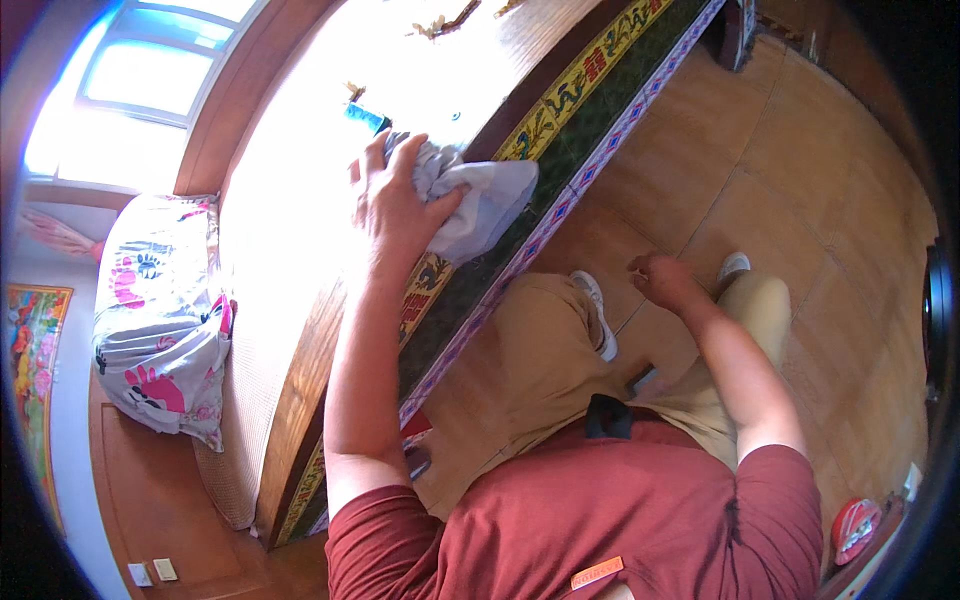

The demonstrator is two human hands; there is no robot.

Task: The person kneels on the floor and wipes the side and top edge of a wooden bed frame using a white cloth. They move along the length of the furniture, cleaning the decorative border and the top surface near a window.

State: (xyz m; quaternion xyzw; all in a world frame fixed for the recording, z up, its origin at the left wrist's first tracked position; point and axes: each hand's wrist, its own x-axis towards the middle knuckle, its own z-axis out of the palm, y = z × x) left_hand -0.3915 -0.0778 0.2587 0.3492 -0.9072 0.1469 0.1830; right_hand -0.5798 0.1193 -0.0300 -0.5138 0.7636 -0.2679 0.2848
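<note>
My left hand (394, 196) grips a crumpled grey-white cloth (487, 199) at the edge of a raised platform (300, 180). Part of the cloth hangs over the patterned yellow border and dark green face of the platform. Just beyond my fingertips lies a small blue object (366, 116), its kind washed out by glare. My right hand (664, 279) hangs in the air over the floor, near my knee, with its fingers curled. Whether anything sits inside those fingers is hidden.
Dry brown scraps (446, 24) lie on the brightly lit platform. A bundle in printed white fabric (161, 315) rests at its left end, below a window (142, 82). Brown tiles (750, 202) cover the floor. A round red-and-white object (856, 531) is at lower right.
</note>
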